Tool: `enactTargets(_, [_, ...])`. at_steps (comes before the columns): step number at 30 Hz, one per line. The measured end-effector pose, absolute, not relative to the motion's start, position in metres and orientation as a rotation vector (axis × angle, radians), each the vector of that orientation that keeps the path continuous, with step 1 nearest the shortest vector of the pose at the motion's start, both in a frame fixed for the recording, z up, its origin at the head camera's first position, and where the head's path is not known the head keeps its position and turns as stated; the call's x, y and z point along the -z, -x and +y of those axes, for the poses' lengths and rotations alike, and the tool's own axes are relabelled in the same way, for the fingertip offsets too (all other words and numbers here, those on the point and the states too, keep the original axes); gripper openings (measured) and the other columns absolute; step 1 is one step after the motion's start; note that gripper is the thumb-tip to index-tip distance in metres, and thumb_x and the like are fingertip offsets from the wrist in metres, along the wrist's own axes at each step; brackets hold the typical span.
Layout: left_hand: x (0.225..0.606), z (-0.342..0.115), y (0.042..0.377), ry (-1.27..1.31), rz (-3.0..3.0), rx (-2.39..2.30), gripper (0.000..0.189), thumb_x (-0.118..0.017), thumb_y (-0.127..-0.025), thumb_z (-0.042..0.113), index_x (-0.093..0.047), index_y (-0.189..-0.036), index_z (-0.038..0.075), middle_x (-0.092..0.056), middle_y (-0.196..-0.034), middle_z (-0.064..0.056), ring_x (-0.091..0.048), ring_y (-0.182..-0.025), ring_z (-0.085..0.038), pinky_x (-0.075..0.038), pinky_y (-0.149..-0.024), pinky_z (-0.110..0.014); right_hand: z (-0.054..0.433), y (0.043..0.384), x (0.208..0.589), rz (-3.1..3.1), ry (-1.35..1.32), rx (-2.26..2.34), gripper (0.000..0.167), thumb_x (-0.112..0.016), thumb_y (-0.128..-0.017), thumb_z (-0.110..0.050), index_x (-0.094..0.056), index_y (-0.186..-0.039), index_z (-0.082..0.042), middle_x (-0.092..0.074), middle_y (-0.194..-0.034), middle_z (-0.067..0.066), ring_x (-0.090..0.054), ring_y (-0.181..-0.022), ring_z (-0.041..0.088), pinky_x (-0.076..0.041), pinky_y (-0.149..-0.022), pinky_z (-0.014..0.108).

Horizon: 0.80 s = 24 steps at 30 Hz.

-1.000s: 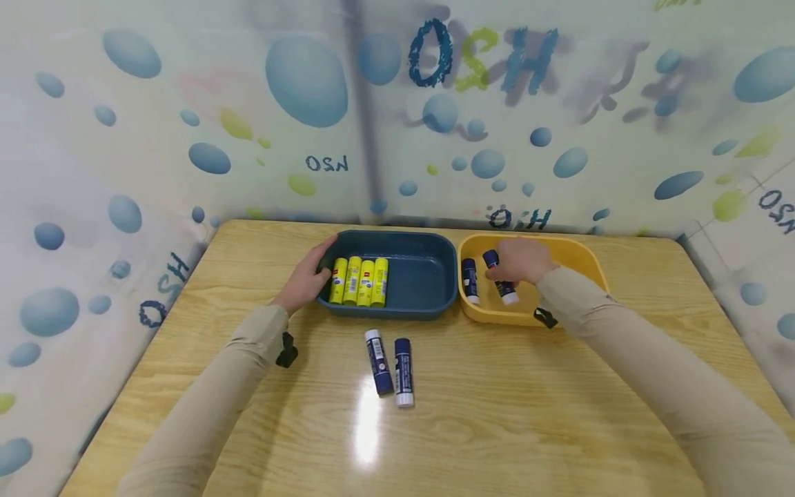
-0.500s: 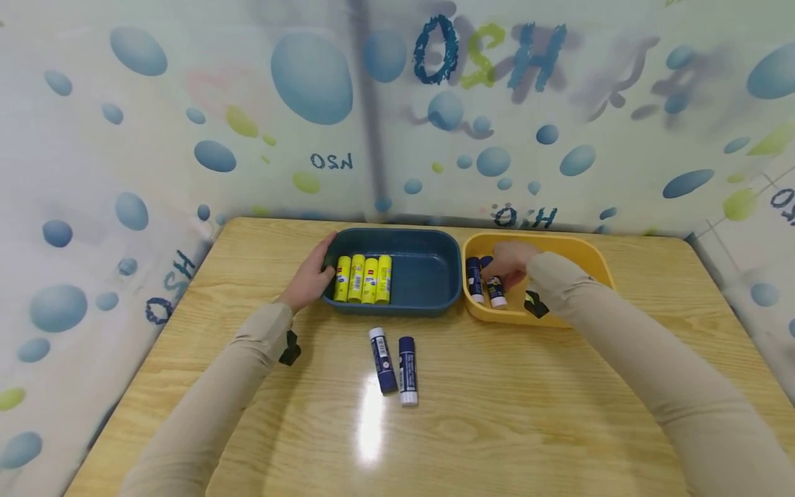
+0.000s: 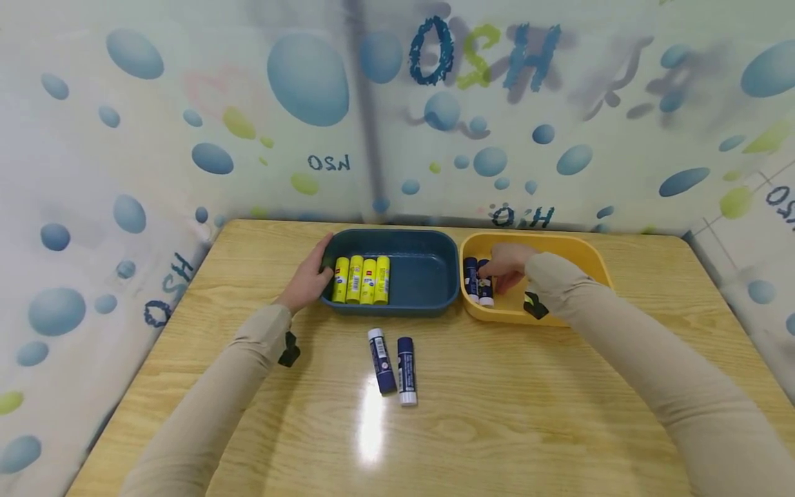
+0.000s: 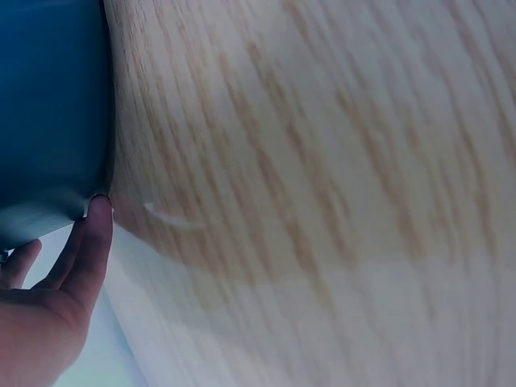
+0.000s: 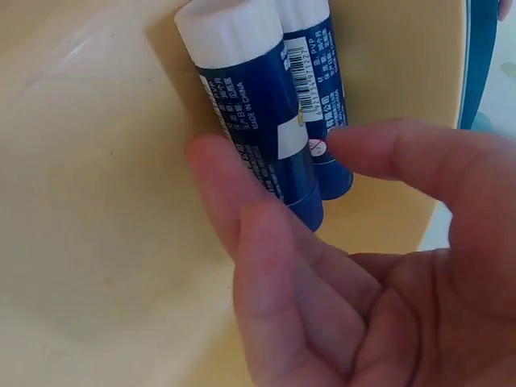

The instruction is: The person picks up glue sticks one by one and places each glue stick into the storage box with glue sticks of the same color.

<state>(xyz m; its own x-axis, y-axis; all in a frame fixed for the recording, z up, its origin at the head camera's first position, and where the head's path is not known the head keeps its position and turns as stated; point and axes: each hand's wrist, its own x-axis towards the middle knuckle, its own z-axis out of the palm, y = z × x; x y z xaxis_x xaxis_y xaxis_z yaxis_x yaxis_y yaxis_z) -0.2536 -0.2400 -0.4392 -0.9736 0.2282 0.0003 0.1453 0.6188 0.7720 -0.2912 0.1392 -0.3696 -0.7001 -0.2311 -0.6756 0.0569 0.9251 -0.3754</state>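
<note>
The extended left hand (image 3: 306, 279) touches a blue plastic tray's (image 3: 397, 312) left edge. The right hand (image 3: 509, 261), grip unclear, brackets a navy-and-white glue stick (image 5: 254, 93) by a yellow plastic tray's (image 3: 499, 315) left edge.

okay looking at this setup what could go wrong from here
Two risks, as I judge it. First, the right hand has its fingers close around the navy tubes in the yellow tray, so pulling away could knock them askew. Second, the left hand touches the end of the teal tray; a shove might scatter the four yellow tubes, as the tray's other half offers rolling room.
</note>
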Motion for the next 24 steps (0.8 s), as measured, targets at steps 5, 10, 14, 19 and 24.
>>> enactTargets(5, [0.438,-0.239,0.252,-0.32,2.737,-1.298,0.065,-0.038,-0.097,-0.002,-0.009,-0.155,0.003,-0.009,-0.159,-0.016,-0.01,-0.145,-0.033,-0.013,-0.114,-0.049,0.14,0.286,0.364,2.309,0.186,0.451,0.054,-0.053,-0.098,-0.027,-0.042,-0.132,0.014,-0.07,-0.09,0.013,-0.069,-0.076,0.02,-0.055,-0.068,0.028])
enactTargets(10, [0.438,-0.239,0.251,-0.312,2.728,-1.296,0.065,-0.037,-0.097,-0.002,-0.008,-0.155,0.004,-0.008,-0.16,-0.016,-0.009,-0.145,-0.033,-0.013,-0.113,-0.05,0.14,0.278,0.359,2.306,0.242,0.451,0.041,-0.055,-0.097,-0.028,-0.058,-0.116,0.008,-0.069,-0.087,0.012,-0.067,-0.072,0.019,-0.054,-0.066,0.028])
enactTargets(14, [0.438,-0.24,0.25,-0.31,2.724,-1.298,0.065,-0.037,-0.097,-0.002,-0.007,-0.155,0.003,-0.007,-0.16,-0.016,-0.008,-0.145,-0.033,-0.013,-0.113,-0.05,0.138,0.272,0.354,2.306,0.285,0.451,0.037,-0.055,-0.097,-0.029,-0.063,-0.107,0.006,-0.068,-0.08,0.011,-0.064,-0.068,0.019,-0.054,-0.065,0.029])
enactTargets(19, [0.438,-0.24,0.25,-0.312,2.723,-1.302,0.065,-0.037,-0.098,-0.002,-0.007,-0.155,0.003,-0.008,-0.16,-0.016,-0.009,-0.145,-0.033,-0.014,-0.113,-0.05,0.137,0.263,0.347,2.304,0.334,0.486,0.034,-0.056,-0.097,-0.028,-0.064,-0.099,0.004,-0.065,-0.073,0.008,-0.058,-0.061,0.015,-0.052,-0.062,0.028])
enactTargets(24, [0.437,-0.239,0.25,-0.318,2.722,-1.308,0.065,-0.038,-0.098,-0.002,-0.007,-0.155,0.003,-0.008,-0.16,-0.016,-0.009,-0.144,-0.034,-0.013,-0.113,-0.05,0.136,0.255,0.34,2.305,0.368,0.533,0.031,-0.056,-0.097,-0.027,-0.064,-0.1,0.003,-0.064,-0.074,0.007,-0.055,-0.061,0.014,-0.051,-0.063,0.028])
